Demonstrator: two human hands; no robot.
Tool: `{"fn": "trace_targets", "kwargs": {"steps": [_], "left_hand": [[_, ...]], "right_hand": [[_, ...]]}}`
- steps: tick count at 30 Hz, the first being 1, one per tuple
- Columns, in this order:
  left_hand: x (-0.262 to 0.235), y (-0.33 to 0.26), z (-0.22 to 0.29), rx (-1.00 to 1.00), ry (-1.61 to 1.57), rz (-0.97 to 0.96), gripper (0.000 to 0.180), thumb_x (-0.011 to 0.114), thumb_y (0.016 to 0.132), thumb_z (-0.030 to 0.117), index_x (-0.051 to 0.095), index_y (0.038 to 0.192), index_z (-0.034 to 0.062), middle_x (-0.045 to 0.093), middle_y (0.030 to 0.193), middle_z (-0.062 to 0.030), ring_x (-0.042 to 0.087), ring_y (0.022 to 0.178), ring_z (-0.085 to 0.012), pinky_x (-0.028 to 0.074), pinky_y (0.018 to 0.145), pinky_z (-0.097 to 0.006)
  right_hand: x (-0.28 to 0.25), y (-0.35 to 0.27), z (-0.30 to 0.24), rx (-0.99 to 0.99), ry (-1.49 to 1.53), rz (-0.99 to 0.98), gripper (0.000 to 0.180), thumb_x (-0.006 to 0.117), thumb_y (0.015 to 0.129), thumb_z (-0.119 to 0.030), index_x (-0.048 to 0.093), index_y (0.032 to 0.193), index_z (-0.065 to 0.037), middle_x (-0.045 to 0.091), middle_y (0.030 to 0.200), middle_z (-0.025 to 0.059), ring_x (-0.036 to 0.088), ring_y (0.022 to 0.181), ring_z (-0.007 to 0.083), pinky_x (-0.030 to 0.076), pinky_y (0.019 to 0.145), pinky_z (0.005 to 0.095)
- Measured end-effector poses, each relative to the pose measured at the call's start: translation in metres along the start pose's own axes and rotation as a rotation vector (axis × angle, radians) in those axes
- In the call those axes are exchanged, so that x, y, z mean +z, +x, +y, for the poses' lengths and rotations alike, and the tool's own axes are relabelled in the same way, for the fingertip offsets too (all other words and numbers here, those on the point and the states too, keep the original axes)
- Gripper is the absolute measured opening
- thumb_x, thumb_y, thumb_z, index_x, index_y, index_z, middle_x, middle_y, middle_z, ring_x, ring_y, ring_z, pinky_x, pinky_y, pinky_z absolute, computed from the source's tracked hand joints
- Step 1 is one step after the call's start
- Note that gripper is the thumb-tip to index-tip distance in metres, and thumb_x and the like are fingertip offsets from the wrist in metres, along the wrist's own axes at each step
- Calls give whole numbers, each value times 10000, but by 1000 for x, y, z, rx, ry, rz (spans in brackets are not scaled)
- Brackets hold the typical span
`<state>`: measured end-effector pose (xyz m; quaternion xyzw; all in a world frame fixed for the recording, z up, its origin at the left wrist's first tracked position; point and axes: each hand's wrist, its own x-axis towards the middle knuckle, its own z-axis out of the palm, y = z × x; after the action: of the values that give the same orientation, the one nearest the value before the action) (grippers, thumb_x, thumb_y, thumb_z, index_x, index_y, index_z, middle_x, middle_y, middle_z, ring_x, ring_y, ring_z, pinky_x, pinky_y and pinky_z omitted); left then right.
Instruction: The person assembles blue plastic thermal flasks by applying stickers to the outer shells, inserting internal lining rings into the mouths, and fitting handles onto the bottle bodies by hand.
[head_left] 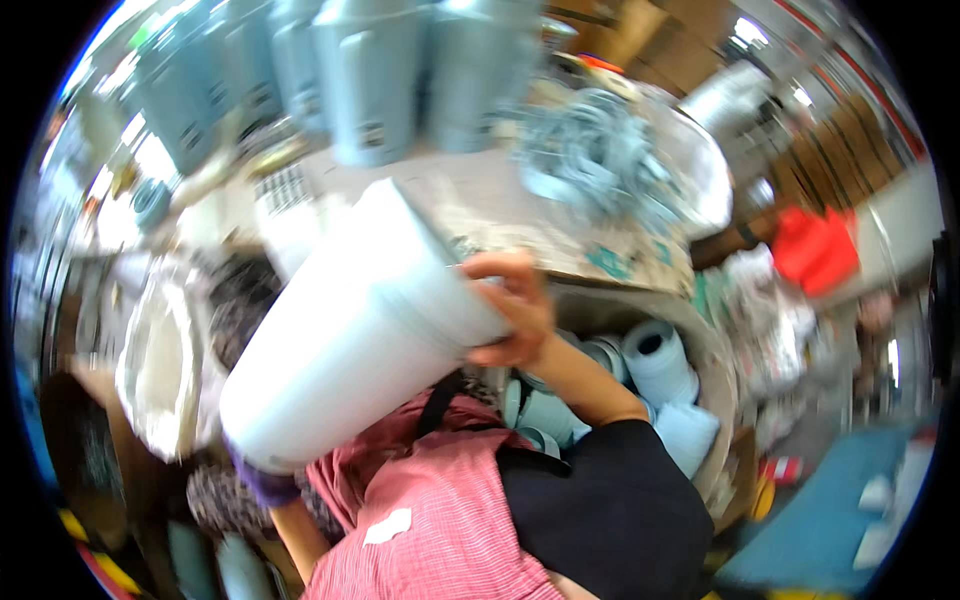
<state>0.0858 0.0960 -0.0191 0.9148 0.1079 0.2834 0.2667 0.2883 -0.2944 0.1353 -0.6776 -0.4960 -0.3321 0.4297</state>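
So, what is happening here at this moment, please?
A person holds a stack of pale blue buckets tilted on its side in front of the body. The right hand grips the stack near its rim, with the fingers curled over the edge. The left hand, in a purple sleeve or glove, supports the closed bottom end. Beyond it, a worktable carries more blue buckets and a heap of grey wire handles. To the right, a large round bin holds further pale blue pieces.

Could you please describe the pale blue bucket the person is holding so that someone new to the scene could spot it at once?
Start at the cluttered worktable across the top, with its row of upright grey-blue buckets. Just below, mid-picture, the right hand grips the rim of one large pale bucket. Unlike its neighbours it is tilted in the air, base toward the lower left.
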Motion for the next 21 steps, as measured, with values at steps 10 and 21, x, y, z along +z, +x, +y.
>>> {"fn": "trace_targets", "kwargs": {"steps": [10, 21], "left_hand": [[-4, -30, 36, -221, -196, 120, 363, 486, 1025, 257, 599, 1248, -5, 623, 1178, -149, 608, 1093, -293, 476, 967, -371], [-10, -44, 30, -235, -225, 216, 366, 519, 1025, 261, 591, 1264, -6, 615, 1226, -159, 589, 1153, -302, 468, 1009, -388]], "right_hand": [[3, 1, 14, -171, 154, -73, 572, 757, 898, -558, 646, 1231, -105, 572, 1254, 239, 580, 1048, 341, 538, 831, 489], [11, -6, 15, 25, 440, -87, 555, 731, 908, -595, 608, 1225, -156, 531, 1227, 141, 575, 1063, 285, 523, 904, 451]]}}
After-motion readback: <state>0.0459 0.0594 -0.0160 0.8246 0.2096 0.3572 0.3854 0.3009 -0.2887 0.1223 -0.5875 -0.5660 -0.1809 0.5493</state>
